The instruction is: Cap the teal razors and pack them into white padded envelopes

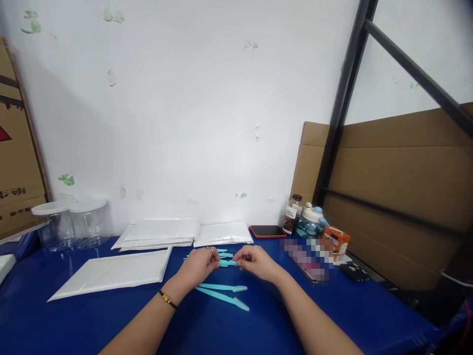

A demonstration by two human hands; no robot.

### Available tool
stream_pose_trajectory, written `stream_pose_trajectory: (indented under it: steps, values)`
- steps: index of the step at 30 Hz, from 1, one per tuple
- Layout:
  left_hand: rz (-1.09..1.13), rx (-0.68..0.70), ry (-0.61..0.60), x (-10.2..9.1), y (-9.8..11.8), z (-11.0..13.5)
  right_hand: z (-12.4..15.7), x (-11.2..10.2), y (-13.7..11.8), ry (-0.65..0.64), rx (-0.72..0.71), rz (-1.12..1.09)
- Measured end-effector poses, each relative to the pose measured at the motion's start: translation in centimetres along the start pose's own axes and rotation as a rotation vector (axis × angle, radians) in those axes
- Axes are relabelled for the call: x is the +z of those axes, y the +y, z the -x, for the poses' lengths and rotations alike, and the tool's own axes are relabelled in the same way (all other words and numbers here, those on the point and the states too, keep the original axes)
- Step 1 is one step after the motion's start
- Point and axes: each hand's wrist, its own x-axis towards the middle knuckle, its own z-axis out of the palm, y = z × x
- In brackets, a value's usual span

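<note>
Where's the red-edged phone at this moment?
In the head view, right of centre, the red-edged phone lies on the blue table near the wall, between a white packet and the brown-capped bottle, beyond the right hand.

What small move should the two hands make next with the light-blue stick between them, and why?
Perhaps draw the light-blue stick nearer the body, beside the two loose sticks: the left hand and right hand appear to pinch it from both sides, while those two lie closer on the blue table.
</note>
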Motion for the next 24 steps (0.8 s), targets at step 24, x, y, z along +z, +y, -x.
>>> stream_pose_trajectory:
  steps: [24]
  values:
    - [-0.242,-0.071,-0.037,-0.9,-1.4,0.4,-0.2,-0.6,1.8,-0.007,0.014,0.58]
